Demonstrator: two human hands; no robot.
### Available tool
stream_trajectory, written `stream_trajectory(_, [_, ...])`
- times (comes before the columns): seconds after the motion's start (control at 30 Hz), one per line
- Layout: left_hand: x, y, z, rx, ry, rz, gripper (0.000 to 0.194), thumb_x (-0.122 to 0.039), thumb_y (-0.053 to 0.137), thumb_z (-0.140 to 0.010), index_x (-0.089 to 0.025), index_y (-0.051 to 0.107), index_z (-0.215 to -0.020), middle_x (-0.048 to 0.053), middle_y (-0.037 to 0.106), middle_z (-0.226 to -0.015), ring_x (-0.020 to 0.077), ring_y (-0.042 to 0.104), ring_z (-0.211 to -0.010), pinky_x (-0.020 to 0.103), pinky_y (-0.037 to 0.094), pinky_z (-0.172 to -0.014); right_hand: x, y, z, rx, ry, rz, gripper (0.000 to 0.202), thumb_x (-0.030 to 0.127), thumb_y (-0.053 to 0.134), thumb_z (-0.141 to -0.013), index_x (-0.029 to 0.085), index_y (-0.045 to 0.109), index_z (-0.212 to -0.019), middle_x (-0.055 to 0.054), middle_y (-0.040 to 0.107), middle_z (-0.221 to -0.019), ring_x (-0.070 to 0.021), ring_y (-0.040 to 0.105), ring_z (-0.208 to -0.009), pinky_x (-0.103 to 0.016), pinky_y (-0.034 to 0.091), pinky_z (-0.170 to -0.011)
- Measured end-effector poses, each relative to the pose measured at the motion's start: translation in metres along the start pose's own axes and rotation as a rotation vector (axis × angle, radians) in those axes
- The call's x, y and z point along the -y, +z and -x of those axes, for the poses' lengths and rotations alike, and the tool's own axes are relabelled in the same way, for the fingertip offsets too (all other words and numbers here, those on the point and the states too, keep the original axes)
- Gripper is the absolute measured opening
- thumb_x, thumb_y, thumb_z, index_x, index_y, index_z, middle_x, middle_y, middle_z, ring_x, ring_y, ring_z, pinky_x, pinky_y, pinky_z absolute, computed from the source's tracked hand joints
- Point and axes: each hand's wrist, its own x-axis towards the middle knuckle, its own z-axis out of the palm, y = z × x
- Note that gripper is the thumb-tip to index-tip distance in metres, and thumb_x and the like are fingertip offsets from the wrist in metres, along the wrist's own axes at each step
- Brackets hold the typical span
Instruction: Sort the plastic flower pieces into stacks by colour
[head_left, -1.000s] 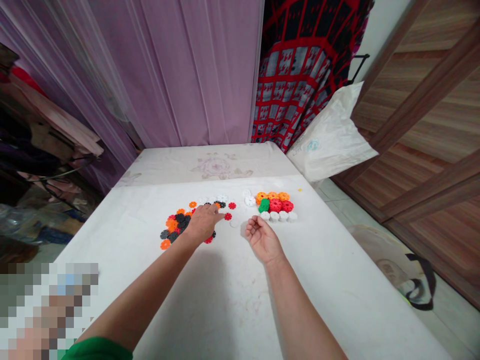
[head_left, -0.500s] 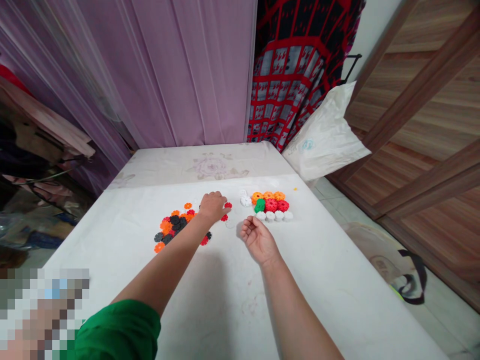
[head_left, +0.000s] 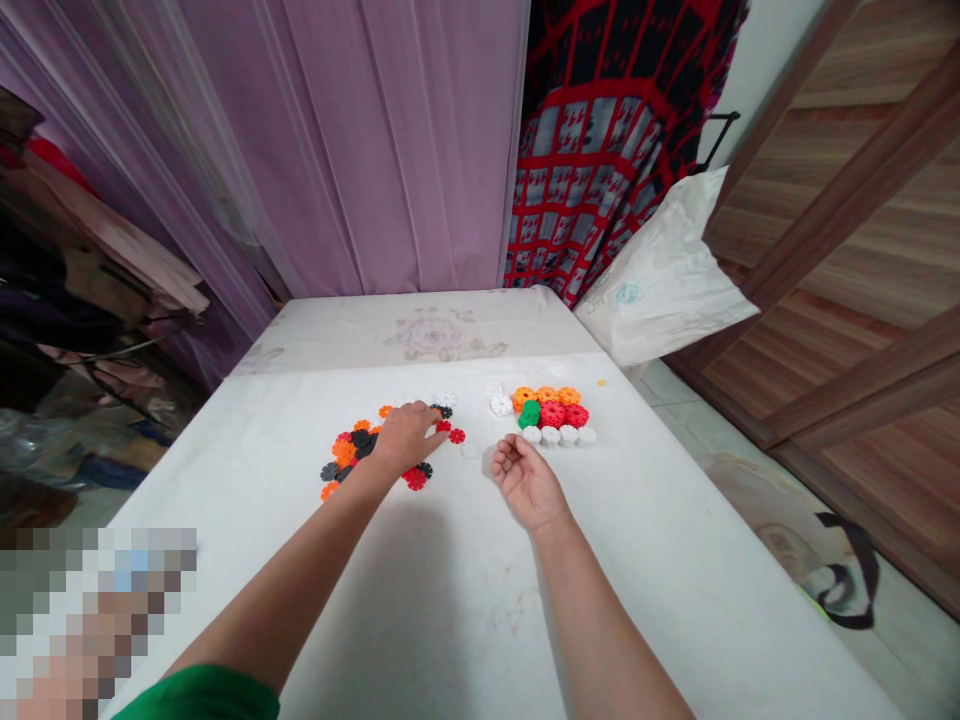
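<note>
My left hand (head_left: 407, 438) is over a loose pile of snowflake discs (head_left: 345, 452) in orange, black and red. Its thumb stands apart from the fingers, beside a red snowflake disc (head_left: 457, 436); the fingertips partly hide the discs under them. My right hand (head_left: 529, 482) rests palm up on the white table, its fingers loosely curled and nothing visible in the palm. Just beyond it are stacked discs in rows: orange (head_left: 547, 398), a green one (head_left: 529, 414) beside red (head_left: 553, 413), and white (head_left: 550, 436). More white discs (head_left: 500, 403) lie left of these.
The table cover (head_left: 465, 610) is white, with a flowered cloth (head_left: 427, 333) at the far end. A white bag (head_left: 660, 285) stands off the far right corner. A clear bag with dark handles (head_left: 851, 570) lies on the floor right. Purple curtains (head_left: 390, 150) hang behind.
My left hand has drawn back leftward over the pile, uncovering black and white discs behind it. My right hand keeps its place by the stacks. The view has shifted slightly.
</note>
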Motion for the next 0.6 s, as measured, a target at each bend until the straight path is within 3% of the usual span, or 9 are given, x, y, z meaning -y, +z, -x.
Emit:
stream_trajectory(0.13, [0.001,0.003,0.009,0.009,0.020,-0.012,0.034,-0.041,0.054,-0.090,-0.020,0.068,-0.113,0.010,0.067,-0.111,0.0257,0.062,-0.105,0.037,0.046,-0.090,-0.001,-0.003,-0.001,0.016,-0.013,0.003,0.012,0.022,0.078,-0.072,0.018,0.068,-0.075,0.002,0.069,-0.068,-0.0085,0.062,-0.060,-0.020,0.053,-0.057])
stream_trajectory(0.33, [-0.012,-0.006,-0.008,0.032,0.018,-0.022,0.029,-0.026,0.050,-0.092,-0.028,0.068,-0.115,0.007,0.067,-0.115,0.0239,0.061,-0.105,0.037,0.044,-0.088,0.000,-0.005,-0.001,0.026,-0.009,0.018,0.010,0.021,0.076,-0.074,0.019,0.067,-0.076,0.002,0.069,-0.068,-0.0091,0.062,-0.060,-0.021,0.054,-0.057])
stream_trajectory(0.6, [-0.018,-0.010,-0.036,0.155,0.066,-0.187,0.029,-0.038,0.054,-0.090,-0.026,0.071,-0.110,0.010,0.067,-0.114,0.0283,0.060,-0.106,0.037,0.042,-0.082,0.000,-0.003,-0.002,0.030,-0.003,0.024,0.011,0.023,0.077,-0.075,0.018,0.066,-0.076,0.002,0.069,-0.068,-0.0087,0.062,-0.059,-0.020,0.054,-0.056])
